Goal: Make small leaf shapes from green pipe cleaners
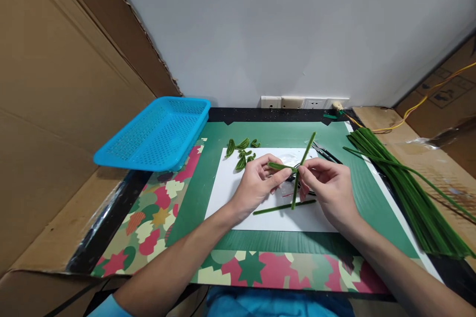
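My left hand [262,178] pinches a folded green pipe cleaner [279,166] between thumb and forefinger. Close against it, my right hand [325,183] grips a second green pipe cleaner [308,147], which stands steeply upright and crosses the first at my fingertips. Below the hands, a short straight green pipe cleaner piece [280,207] lies on a white sheet of paper [219,208]. Several small leaf shapes [230,147] made of bent green pipe cleaner rest at the sheet's upper left. Black-handled scissors or pliers [325,153] lie behind my right hand, partly hidden by it.
A blue perforated basket [148,133] stands at the left. At the right lies a large bundle of long green pipe cleaners [405,188]. A green mat [197,198] covers the table. Wall sockets [293,103] and a yellow cable [409,111] are behind; cardboard [67,84] flanks the table.
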Available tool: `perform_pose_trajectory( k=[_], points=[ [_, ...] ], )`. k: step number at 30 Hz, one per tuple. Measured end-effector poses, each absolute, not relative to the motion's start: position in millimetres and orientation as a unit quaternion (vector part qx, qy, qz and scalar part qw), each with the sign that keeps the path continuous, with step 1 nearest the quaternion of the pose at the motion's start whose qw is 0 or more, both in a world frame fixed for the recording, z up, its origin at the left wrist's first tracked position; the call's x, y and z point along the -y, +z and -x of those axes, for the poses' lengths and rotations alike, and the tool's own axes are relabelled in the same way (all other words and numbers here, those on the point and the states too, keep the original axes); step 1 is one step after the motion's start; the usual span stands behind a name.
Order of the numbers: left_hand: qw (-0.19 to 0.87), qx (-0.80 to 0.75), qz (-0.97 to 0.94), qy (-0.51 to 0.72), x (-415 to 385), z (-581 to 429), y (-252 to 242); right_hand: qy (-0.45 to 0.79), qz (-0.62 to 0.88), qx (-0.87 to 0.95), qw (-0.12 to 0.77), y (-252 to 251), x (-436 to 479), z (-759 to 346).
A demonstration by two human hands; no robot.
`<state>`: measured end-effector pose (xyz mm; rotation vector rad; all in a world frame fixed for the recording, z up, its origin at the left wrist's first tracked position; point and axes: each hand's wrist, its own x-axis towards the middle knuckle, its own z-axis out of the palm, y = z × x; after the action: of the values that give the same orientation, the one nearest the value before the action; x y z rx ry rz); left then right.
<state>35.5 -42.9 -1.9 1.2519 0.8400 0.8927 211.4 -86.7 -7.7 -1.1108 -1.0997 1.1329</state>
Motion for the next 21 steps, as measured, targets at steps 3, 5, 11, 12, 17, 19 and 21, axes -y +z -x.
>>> perform_pose_trajectory(
  k=[3, 5, 11, 12, 17, 19, 21],
  points=[
    [0.65, -0.351, -0.531, 0.416, 43.6, -38.6, -7.4, 0.471, 0.472, 0.464, 0.583, -9.4, 86.1, -208.2],
    [0.637, -0.348, -0.538, 0.429, 44.4, -39.6, -9.8, 0.487, 0.467, 0.48, 0.561, -10.7, 85.3, -206.8],
    [0.673, -0.329, -0.534, 0.392, 50.6, -39.9, -10.6, 0.525, 0.452, 0.488, 0.531, -10.7, 85.0, -205.5],
    [0.686, -0.324, -0.529, 0.379, 51.5, -40.0, -10.3, 0.524, 0.451, 0.486, 0.534, -10.1, 85.3, -205.5],
    [0.706, -0.315, -0.525, 0.356, 51.0, -38.7, -10.3, 0.529, 0.445, 0.492, 0.529, -7.4, 85.0, -205.7],
    [0.702, -0.316, -0.525, 0.363, 49.1, -37.3, -10.0, 0.521, 0.452, 0.509, 0.515, -7.0, 84.7, -206.7],
    [0.695, -0.325, -0.532, 0.358, 47.5, -35.9, -8.6, 0.501, 0.469, 0.541, 0.487, -7.0, 84.9, -208.5]
  ],
)
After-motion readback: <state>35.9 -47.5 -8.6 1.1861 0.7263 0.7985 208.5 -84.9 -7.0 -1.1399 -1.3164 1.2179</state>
